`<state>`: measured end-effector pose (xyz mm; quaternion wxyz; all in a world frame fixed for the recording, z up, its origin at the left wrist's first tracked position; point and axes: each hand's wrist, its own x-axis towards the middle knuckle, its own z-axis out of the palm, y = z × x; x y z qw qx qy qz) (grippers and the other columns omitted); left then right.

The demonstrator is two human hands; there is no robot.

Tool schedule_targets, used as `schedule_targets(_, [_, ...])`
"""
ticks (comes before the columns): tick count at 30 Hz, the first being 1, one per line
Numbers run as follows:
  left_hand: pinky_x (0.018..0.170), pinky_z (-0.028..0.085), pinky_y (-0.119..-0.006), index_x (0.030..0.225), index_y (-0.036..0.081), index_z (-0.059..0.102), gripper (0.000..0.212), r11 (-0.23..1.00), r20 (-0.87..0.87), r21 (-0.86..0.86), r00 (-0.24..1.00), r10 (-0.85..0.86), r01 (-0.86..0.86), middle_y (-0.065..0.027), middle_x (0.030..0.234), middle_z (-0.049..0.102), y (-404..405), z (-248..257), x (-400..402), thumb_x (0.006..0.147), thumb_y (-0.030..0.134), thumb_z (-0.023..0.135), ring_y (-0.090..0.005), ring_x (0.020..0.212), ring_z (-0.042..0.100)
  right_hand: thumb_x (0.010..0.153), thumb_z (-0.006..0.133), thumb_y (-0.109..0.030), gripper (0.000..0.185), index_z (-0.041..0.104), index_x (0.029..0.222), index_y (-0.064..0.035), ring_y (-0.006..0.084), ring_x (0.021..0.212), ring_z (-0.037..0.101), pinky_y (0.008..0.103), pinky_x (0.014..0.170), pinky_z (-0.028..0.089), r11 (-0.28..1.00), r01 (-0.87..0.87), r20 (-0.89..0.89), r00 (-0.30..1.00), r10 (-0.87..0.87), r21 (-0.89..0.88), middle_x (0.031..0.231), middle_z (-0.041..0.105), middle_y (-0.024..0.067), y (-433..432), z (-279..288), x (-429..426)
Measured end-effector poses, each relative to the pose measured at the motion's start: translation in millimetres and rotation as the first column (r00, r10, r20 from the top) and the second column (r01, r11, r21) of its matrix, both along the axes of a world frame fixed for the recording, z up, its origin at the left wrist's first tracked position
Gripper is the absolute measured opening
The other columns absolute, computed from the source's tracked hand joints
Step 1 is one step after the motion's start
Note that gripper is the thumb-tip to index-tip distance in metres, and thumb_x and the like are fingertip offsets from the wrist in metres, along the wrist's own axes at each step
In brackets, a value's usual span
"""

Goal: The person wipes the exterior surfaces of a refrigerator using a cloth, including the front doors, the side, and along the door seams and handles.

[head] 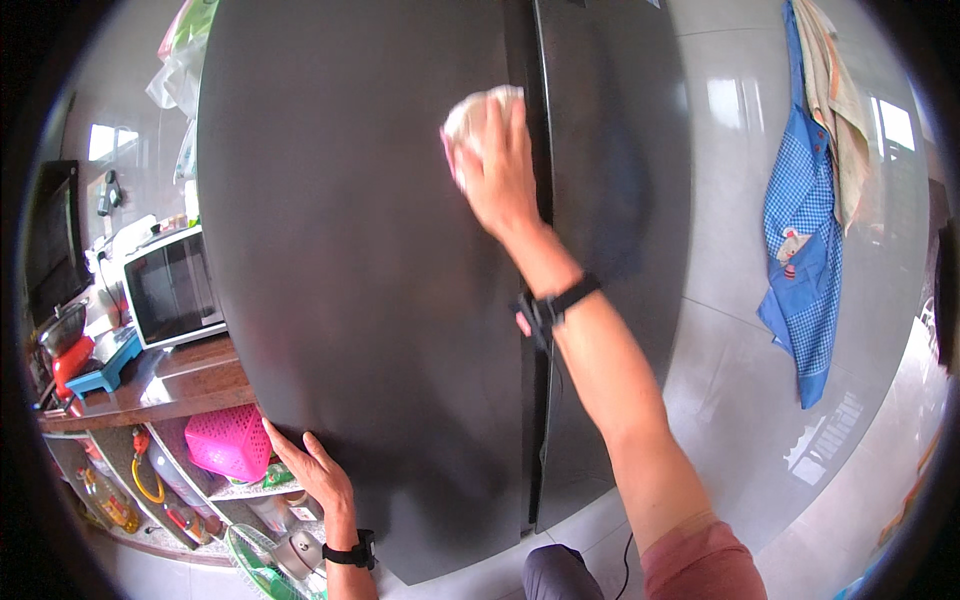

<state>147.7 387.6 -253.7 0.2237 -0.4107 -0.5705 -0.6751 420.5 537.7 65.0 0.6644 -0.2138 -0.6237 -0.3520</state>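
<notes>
In the head view, a tall dark grey refrigerator (360,285) with two doors fills the middle. My right hand (499,169) presses a pale cloth with a pink edge (466,124) flat against the wide left door, near its upper right edge beside the dark gap between the doors. The fingers lie spread over the cloth. My left hand (315,469) rests with fingers extended at the lower left edge of the same door and holds nothing. Black straps are around both wrists.
At left, a microwave (174,289) and a blue scale-like device (109,367) stand on a wooden counter (187,375). Below are shelves with a pink plastic basket (229,442), bottles and a green fan (259,555). A blue checked apron (799,225) and a beige towel (840,127) hang at right.
</notes>
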Motion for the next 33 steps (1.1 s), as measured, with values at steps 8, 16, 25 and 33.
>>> schedule_targets(8, [0.117,0.02,-0.046,0.152,0.0,0.015,0.063,0.997,-0.011,-0.059,0.998,0.056,-0.057,-0.0222,0.156,0.023,-1,0,4,0.104,0.036,0.035,-0.0386,0.143,0.025,0.094,0.054,-0.028,0.076,0.017,0.148,0.01,0.0569,0.137,0.022,0.0548,0.113,0.023,0.954,-0.037,0.051,0.997,0.055,-0.299,0.15,0.013,0.0406,-32,-238,13])
schedule_targets(16, [0.116,0.02,-0.046,0.152,0.0,0.018,0.065,0.997,-0.018,0.007,0.997,0.071,-0.07,-0.0237,0.154,0.027,9,-1,5,0.104,0.04,0.035,-0.0388,0.141,0.027,0.092,0.06,-0.031,0.069,0.028,0.144,-0.0005,0.0482,0.125,0.044,0.0508,0.101,0.043,0.992,-0.122,0.022,0.992,0.122,0.015,0.143,0.031,0.0321,15,39,21])
schedule_targets(25, [0.115,0.021,-0.046,0.152,0.001,0.018,0.065,0.994,-0.024,-0.008,0.993,0.113,-0.113,-0.0237,0.153,0.028,0,-3,-6,0.104,0.039,0.036,-0.0388,0.141,0.028,0.097,0.046,-0.027,0.066,0.023,0.148,0.0073,0.0517,0.141,0.019,0.053,0.115,0.021,0.97,0.0,0.096,0.995,0.024,-0.243,0.153,0.012,0.0367,-24,-216,0])
schedule_targets(33, [0.114,0.024,-0.047,0.151,0.0,0.019,0.065,0.991,-0.034,-0.006,0.99,0.134,-0.135,-0.025,0.152,0.029,0,-3,1,0.104,0.041,0.036,-0.0415,0.138,0.031,0.097,0.045,-0.042,0.073,0.025,0.149,0.0047,0.0596,0.137,0.021,0.0618,0.113,0.022,0.94,0.118,0.238,0.971,-0.04,-0.321,0.149,0.015,0.0418,-31,-345,23])
